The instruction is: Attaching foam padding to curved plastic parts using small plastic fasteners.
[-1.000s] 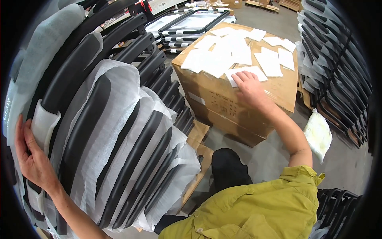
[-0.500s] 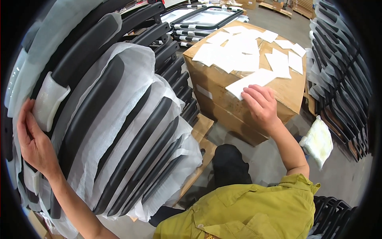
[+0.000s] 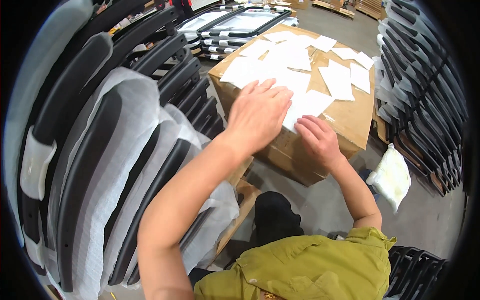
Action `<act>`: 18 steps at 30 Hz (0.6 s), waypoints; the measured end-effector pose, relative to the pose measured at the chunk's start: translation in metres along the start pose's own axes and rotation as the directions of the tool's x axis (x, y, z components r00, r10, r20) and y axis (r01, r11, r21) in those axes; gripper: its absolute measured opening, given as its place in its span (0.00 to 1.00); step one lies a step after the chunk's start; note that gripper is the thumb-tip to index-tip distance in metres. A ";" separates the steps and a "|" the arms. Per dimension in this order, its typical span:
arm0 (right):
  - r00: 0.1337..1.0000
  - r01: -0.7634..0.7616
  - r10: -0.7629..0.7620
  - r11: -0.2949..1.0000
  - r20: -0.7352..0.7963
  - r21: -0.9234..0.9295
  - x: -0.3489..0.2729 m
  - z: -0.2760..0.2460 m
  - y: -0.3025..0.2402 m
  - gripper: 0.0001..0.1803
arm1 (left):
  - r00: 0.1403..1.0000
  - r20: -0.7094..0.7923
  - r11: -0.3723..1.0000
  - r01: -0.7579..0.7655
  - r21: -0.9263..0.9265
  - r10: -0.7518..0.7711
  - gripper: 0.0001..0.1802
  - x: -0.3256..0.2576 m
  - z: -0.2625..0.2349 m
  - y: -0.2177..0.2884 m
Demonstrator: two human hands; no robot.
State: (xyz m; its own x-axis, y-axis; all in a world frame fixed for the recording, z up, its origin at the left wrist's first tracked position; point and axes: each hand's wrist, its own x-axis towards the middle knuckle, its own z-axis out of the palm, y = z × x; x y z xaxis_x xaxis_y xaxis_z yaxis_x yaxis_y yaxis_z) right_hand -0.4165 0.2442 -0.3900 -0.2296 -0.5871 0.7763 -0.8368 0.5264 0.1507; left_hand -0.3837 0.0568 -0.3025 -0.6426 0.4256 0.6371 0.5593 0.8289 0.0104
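Observation:
Several thin white foam sheets (image 3: 280, 55) lie loosely over the top of a large cardboard box (image 3: 350, 117). The near sheet (image 3: 311, 104) reaches to the box's front edge, and my right hand (image 3: 320, 140) has its fingers closed on the corner of it. My left hand (image 3: 261, 116) is stretched over the sheets at the box's near left corner, fingers extended and palm down. Its thumb is hidden, and nothing shows in its grasp. To the left stand black curved frames (image 3: 90, 170) in white foam wrap (image 3: 135, 95); a folded white foam piece (image 3: 39, 162) wraps one bar.
More black frames (image 3: 417, 95) with foam between them are stacked at the right. A white padded bundle (image 3: 392, 177) is beside the box at the right. Flat black-rimmed panels (image 3: 245, 22) are piled behind the box. A wooden pallet (image 3: 240, 210) lies under the left stack.
My left hand has left the foam piece on the wrapped frame and moved right, over the sheets on the box. My right hand stays at the near sheet's corner. The view has shifted slightly.

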 end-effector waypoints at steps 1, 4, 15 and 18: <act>1.000 0.006 -0.006 1.000 -0.012 0.018 0.000 0.001 0.000 0.17 | 0.999 0.031 0.993 0.022 -0.120 -0.018 0.12 0.004 0.034 -0.020; 1.000 -0.010 0.010 1.000 -0.024 0.025 -0.005 -0.007 0.009 0.17 | 0.974 0.216 0.975 0.108 -0.196 -0.065 0.14 0.023 0.080 -0.036; 0.981 -0.002 0.054 0.964 -0.188 0.267 -0.035 -0.094 -0.016 0.13 | 0.876 0.343 0.788 0.464 -0.404 -0.340 0.23 0.040 0.080 -0.020; 0.958 0.175 -0.071 0.912 -0.277 0.371 -0.015 -0.083 -0.027 0.11 | 0.727 0.305 0.209 0.523 -0.826 -0.615 0.26 0.007 0.031 -0.003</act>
State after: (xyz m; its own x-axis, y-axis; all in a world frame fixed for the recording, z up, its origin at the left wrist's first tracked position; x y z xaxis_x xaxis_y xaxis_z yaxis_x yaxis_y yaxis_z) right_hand -0.3491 0.2896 -0.3548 -0.0232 -0.4299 0.9026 -0.9877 0.1495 0.0459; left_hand -0.4061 0.0685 -0.3220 -0.9710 -0.0898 0.2217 0.2131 0.0963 0.9723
